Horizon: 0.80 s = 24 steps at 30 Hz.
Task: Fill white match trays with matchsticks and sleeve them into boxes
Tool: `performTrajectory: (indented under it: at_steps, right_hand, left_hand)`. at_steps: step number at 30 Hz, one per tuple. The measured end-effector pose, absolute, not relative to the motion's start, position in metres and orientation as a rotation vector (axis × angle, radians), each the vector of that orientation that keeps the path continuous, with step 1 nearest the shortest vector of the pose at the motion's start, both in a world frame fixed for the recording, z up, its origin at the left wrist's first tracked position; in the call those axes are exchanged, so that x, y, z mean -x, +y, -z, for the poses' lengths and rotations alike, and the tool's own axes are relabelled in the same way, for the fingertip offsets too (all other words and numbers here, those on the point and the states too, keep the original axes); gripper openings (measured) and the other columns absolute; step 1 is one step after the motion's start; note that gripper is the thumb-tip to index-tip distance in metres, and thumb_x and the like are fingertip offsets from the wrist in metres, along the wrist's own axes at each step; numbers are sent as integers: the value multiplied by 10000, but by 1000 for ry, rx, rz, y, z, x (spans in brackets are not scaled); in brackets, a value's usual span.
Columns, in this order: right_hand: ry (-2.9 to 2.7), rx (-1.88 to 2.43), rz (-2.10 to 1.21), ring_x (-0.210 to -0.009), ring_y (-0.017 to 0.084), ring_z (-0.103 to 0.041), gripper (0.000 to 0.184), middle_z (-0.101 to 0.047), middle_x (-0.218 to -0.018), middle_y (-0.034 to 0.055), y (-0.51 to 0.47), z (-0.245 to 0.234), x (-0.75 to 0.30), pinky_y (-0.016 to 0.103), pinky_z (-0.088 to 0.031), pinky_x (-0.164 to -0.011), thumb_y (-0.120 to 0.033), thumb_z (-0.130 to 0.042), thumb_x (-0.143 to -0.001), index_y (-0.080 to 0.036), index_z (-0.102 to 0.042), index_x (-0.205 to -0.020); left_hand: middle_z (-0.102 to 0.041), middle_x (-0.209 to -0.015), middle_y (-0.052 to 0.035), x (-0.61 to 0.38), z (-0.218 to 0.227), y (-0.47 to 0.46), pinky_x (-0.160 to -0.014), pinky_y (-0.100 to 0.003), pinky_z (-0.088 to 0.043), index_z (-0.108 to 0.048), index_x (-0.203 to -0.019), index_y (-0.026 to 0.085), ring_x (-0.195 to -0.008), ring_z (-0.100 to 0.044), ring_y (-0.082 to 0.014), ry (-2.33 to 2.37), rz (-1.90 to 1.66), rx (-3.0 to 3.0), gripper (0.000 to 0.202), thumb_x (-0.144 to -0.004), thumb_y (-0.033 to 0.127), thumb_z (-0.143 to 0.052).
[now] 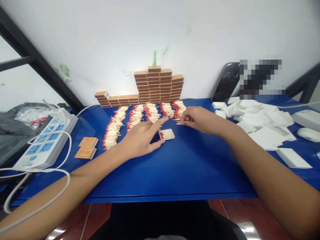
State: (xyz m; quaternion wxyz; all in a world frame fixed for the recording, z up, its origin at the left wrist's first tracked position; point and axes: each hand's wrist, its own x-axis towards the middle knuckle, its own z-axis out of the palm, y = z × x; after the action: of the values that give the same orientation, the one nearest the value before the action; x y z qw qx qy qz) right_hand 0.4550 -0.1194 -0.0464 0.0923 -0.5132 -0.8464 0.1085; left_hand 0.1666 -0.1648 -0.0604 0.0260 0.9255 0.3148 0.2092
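Note:
My left hand [142, 138] rests on the table, its index finger stretched out and its thumb apart, touching the near corner of a small white matchbox tray [170, 134]. Red-tipped matches [166, 135] lie inside the tray. To the right, my right hand [197, 118] is closed in a pinch on a few matches [178, 122], their red heads pointing left. Just behind it is the rightmost match pile [179, 108]. More rows of matches stretch leftward, among them a long one [114, 128]. Parts of some rows are hidden behind my left hand.
Stacked matchboxes [160, 86] stand against the wall. Two orange matchboxes [86, 152] lie at left, near a white power strip [47, 140] with loose cables [67, 180]. White empty trays [265, 120] are heaped at right, by a dark phone [226, 81] leaning on the wall.

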Motion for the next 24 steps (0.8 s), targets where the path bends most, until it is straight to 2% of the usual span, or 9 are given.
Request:
performTrajectory:
  at_steps: [7,12,17,19,22,24]
  right_hand:
    - [-2506,1436,-365,-860,253,-642,204,-739,-943,115,-124,46,-454,357,-465,-765,-300,-574,-961,-195,-731,-882]
    - [-2472,1249,-475,-833,231,-612,208,-699,-961,89,-143,37,-437,345,-450,-731,-381,-579,-996,-219,-696,-941]
    - [-2480,1150,-518,-827,212,-614,131,-675,-962,82,-160,40,-413,336,-454,-748,-258,-584,-981,-210,-686,-916]
    - [-2445,1120,-527,-807,206,-617,132,-678,-935,77,-159,39,-412,333,-459,-746,-256,-590,-980,-208,-695,-915]
    - [-2329,1144,-414,-787,210,-621,172,-690,-897,74,-150,35,-424,333,-457,-732,-320,-615,-985,-209,-720,-905]
    - [-2281,1214,-266,-768,210,-618,165,-697,-895,78,-141,33,-437,331,-444,-712,-309,-634,-955,-204,-747,-896]
  left_hand:
    - [-784,-1152,-47,-166,62,-163,-944,-417,-585,-292,-1662,276,-1097,-745,-276,967,-653,-2853,762,-1010,329,-683]
    - [-783,-1168,-61,-166,62,-164,-946,-417,-584,-302,-1652,275,-1117,-744,-282,982,-644,-2851,756,-1003,336,-686]
    - [-786,-1189,-79,-166,61,-164,-948,-430,-589,-324,-1634,245,-1134,-744,-296,993,-625,-2855,719,-1012,353,-668]
    - [-788,-1187,-78,-166,61,-163,-946,-431,-591,-334,-1629,243,-1137,-744,-299,1000,-624,-2853,715,-1009,353,-672]
    - [-786,-1187,-68,-166,61,-163,-957,-423,-589,-338,-1627,253,-1129,-747,-286,987,-641,-2844,714,-1007,344,-679]
    - [-786,-1172,-59,-166,62,-163,-954,-417,-587,-332,-1633,255,-1107,-750,-277,975,-656,-2849,722,-1008,340,-683]
